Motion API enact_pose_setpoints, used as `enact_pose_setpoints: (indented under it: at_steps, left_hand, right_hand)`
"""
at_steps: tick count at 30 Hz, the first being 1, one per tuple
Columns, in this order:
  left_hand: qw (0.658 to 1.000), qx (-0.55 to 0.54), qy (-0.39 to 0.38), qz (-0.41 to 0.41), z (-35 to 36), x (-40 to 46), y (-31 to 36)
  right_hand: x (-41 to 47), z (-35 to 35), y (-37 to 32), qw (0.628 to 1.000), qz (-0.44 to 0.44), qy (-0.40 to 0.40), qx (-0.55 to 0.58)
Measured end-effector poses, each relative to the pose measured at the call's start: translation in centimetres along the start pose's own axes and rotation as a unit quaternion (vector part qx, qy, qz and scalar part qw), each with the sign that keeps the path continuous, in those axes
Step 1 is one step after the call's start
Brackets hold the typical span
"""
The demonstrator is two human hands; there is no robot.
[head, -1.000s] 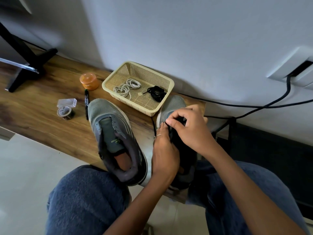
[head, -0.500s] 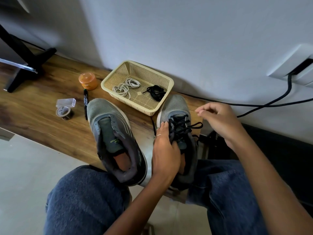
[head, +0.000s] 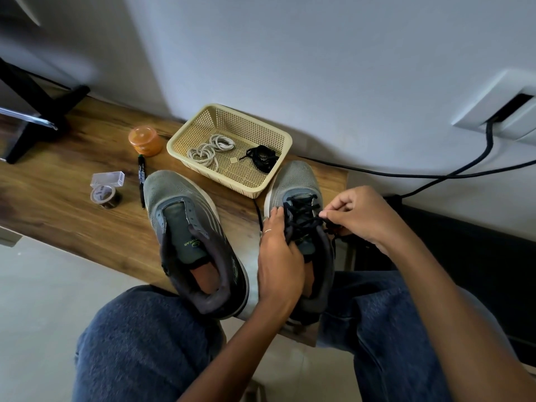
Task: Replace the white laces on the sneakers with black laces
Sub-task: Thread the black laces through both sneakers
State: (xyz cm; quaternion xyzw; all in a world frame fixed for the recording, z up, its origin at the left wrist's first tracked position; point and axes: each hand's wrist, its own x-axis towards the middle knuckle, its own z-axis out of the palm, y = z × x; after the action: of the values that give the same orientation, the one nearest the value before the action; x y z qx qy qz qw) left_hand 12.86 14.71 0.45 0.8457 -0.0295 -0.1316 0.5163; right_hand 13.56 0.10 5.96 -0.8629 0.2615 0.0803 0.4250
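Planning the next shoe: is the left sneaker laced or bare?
Bare. The left sneaker shows empty eyelets and exposed tongue; a bundled black lace waits in the basket.

We saw soft, dim daylight with no glare. Faint shadows lay on the wall (head: 319, 68) beyond the hands, straight lines bowed toward the frame edges, and focus was sharp around both hands.

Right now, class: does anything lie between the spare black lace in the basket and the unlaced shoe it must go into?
Only the basket's own wall. The black lace lies inside at the right; the unlaced shoe stands just outside the near left corner. The white laces lie beside it, not over it. Both hands are busy on the other shoe.
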Motion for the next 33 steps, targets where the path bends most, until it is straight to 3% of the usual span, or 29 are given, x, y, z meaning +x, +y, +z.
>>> enact_pose_setpoints:
  at_steps: [22, 29, 33]
  left_hand:
    - [1.000, 0.005, 0.002, 0.009, 0.0, 0.1, -0.1]
    - [1.000, -0.014, 0.007, -0.003, -0.2, 0.0, -0.2]
    - [1.000, -0.006, -0.001, 0.005, -0.2, 0.0, -0.1]
  right_hand:
    - [-0.1, -0.3, 0.2, 1.000, 0.004, 0.015, -0.004]
    - [-0.6, 0.3, -1.1, 0.991, -0.126, 0.030, -0.022]
    - [-0.9, 1.7, -1.6, 0.978, -0.147, -0.001, -0.150]
